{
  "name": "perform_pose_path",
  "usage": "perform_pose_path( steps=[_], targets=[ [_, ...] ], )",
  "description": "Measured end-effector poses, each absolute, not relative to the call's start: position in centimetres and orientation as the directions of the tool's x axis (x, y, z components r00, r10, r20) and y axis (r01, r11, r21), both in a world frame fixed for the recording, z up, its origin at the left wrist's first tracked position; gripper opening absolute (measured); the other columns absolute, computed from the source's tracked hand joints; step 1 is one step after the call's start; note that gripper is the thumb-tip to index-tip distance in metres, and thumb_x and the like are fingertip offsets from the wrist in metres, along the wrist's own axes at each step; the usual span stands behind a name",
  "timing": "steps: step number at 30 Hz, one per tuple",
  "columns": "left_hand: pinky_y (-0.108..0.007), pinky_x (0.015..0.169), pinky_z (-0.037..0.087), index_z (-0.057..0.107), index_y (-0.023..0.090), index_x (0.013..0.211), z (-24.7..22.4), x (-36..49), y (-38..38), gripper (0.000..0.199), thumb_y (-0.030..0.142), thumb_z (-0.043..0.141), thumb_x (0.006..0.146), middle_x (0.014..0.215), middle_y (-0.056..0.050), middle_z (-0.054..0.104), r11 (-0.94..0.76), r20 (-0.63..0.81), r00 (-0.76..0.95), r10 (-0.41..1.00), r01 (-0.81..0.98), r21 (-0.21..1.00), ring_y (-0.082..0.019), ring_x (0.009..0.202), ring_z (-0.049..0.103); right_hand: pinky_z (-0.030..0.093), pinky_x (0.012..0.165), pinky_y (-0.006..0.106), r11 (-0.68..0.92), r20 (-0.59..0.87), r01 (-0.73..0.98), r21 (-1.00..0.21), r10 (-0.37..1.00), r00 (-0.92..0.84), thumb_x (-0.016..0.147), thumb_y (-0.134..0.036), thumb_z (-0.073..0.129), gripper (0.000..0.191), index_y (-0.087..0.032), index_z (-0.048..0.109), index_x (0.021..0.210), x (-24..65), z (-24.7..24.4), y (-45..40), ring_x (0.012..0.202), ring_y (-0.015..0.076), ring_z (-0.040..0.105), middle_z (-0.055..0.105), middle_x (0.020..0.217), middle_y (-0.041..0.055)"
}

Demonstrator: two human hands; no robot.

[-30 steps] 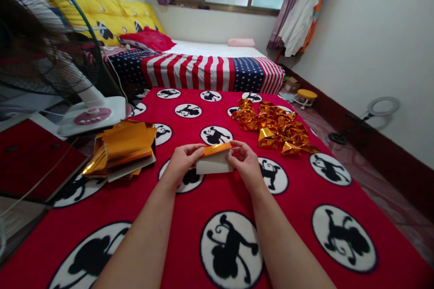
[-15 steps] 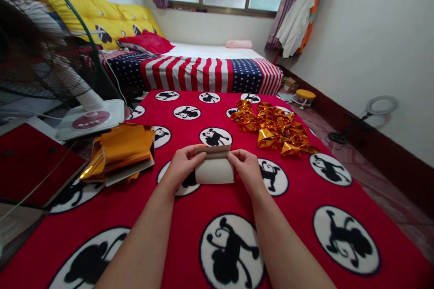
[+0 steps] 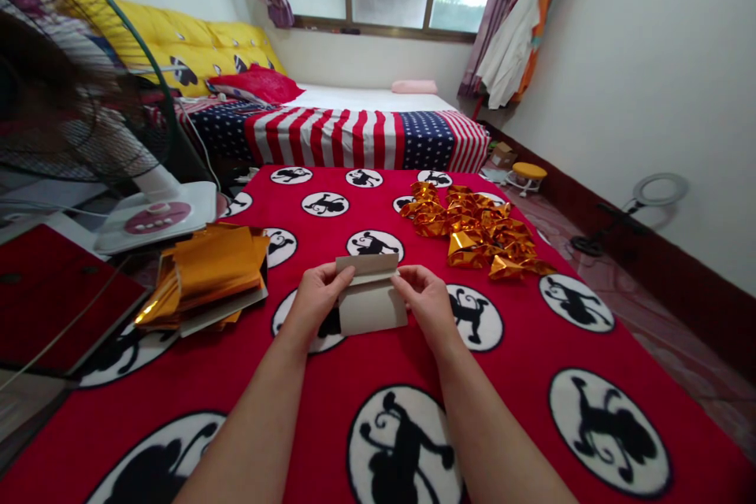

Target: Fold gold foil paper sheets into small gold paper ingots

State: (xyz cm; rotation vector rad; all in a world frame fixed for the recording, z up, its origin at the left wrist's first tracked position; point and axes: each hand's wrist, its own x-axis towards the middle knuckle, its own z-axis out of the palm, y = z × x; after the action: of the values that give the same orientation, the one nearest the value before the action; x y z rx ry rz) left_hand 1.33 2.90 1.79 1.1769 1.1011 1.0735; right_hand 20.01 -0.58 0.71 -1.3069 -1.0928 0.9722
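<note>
Between my hands is a sheet of paper [image 3: 373, 310], its pale grey-white side towards me and a crease running across its upper part. My left hand [image 3: 319, 295] pinches the left end of the fold, thumb on top. At the right end, my right hand [image 3: 424, 293] grips the same fold between thumb and fingers. The strip above the crease stands up away from me. To the left lies a stack of gold foil paper sheets [image 3: 218, 264]. Several folded shiny gold foil pieces [image 3: 472, 228] are heaped at the right.
A red cloth with monkey prints [image 3: 513, 425] covers the surface under my hands. An electric fan [image 3: 157, 209] stands at the left beside a red panel [image 3: 59, 291]. Farther back is a bed [image 3: 336, 134]; a yellow stool [image 3: 528, 172] and a ring light [image 3: 661, 187] are on the right.
The upper strip of the paper has tilted up and shows more of its face. My hands have shifted slightly along the fold, still gripping it. The view has tipped up a little.
</note>
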Motion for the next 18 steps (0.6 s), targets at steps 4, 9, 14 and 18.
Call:
perform_pose_path(
  steps=[4, 9, 14, 18],
  targets=[
    [-0.025, 0.061, 0.046, 0.075, 0.012, 0.091, 1.83, 1.35, 2.78, 0.044, 0.047, 0.078, 0.065, 0.085, -0.008, 0.076, 0.046, -0.04, 0.168, 0.985, -0.028, 0.999, -0.019, 0.07, 0.065, 0.042, 0.049, 0.023, 0.064, 0.068, 0.024, -0.998, 0.965, 0.253, 0.072, -0.046, 0.071, 0.038, -0.018, 0.067, 0.096, 19.89, 0.7, -0.44, 0.068, 0.0169, 0.061, 0.07, 0.083, 0.0056],
    [-0.026, 0.063, 0.049, 0.075, 0.014, 0.085, 1.47, 1.48, 2.79, 0.029, 0.033, 0.079, 0.064, 0.08, -0.007, 0.075, -0.067, 0.046, 0.191, 0.981, 0.109, 0.992, -0.02, 0.07, 0.066, 0.044, 0.053, 0.025, 0.088, 0.104, 0.067, -0.994, 0.956, 0.274, 0.074, -0.044, 0.068, 0.03, -0.017, 0.07, 0.088, 19.98, 0.5, -0.44, 0.066, 0.0169, 0.06, 0.07, 0.078, 0.0045],
    [-0.031, 0.078, 0.053, 0.072, 0.016, 0.103, 1.11, 1.95, 2.79, 0.041, 0.025, 0.079, 0.063, 0.098, -0.009, 0.075, -0.108, 0.089, 0.163, 0.983, 0.111, 0.988, -0.023, 0.087, 0.069, 0.046, 0.062, 0.029, 0.102, 0.179, 0.254, -0.962, 0.936, 0.302, 0.075, -0.038, 0.065, 0.021, -0.018, 0.07, 0.077, 20.15, 0.12, -0.35, 0.07, 0.0196, 0.061, 0.069, 0.073, 0.0047],
    [-0.031, 0.079, 0.054, 0.065, 0.013, 0.115, 1.06, 2.0, 2.92, 0.063, 0.029, 0.084, 0.057, 0.099, -0.011, 0.075, 0.002, 0.006, 0.155, 0.988, -0.05, 0.999, -0.023, 0.09, 0.07, 0.048, 0.065, 0.03, 0.108, 0.167, 0.194, -0.975, 0.933, 0.319, 0.078, -0.037, 0.064, 0.023, -0.018, 0.068, 0.089, 20.05, -0.03, -0.31, 0.07, 0.0192, 0.063, 0.07, 0.08, 0.0052]
  ],
)
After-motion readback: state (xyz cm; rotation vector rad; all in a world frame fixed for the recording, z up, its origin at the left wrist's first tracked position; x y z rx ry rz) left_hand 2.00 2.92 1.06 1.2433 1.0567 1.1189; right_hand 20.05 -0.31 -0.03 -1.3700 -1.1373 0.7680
